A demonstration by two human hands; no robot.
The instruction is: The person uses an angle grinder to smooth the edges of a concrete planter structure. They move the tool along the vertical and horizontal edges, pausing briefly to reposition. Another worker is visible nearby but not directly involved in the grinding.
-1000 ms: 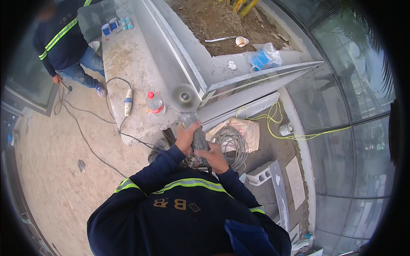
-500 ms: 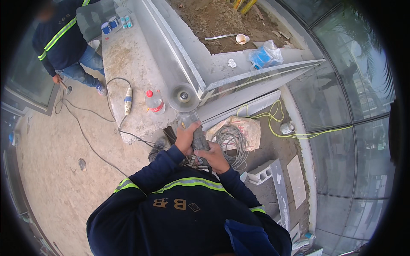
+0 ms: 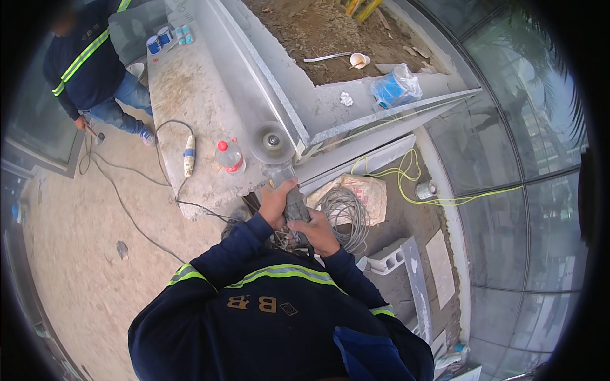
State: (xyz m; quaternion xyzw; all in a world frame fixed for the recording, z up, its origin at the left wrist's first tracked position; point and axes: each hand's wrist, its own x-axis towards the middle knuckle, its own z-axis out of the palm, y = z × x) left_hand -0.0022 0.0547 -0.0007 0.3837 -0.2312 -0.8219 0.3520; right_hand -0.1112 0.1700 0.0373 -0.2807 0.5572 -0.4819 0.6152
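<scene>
My left hand (image 3: pixel 277 202) grips the head end of a grey, dusty angle grinder (image 3: pixel 297 206), with my right hand (image 3: pixel 314 230) closed around its body just below. The grinder's round disc (image 3: pixel 273 140) points away from me, beside the corner of a grey stone-clad planter edge (image 3: pixel 343 125); whether the disc touches it I cannot tell. On the pale slab (image 3: pixel 178 82) to the left stand a red-capped plastic bottle (image 3: pixel 230 159) and a taped white cylindrical tool or connector (image 3: pixel 189 156) with a dark cord.
A co-worker (image 3: pixel 89 70) stands upper left holding a hammer (image 3: pixel 97 137). Cords cross the floor (image 3: pixel 82 241). Coiled grey cable (image 3: pixel 346 216) lies on a sack (image 3: pixel 372 200) beside a hollow block (image 3: pixel 386 258). A blue bag (image 3: pixel 394 86) and cup (image 3: pixel 359 61) lie by soil; glass panels (image 3: pixel 489 241) line the right.
The co-worker appears slightly farther left, and the upper part of the view has shifted a little. My hands remain closed on the grinder in nearly the same position.
</scene>
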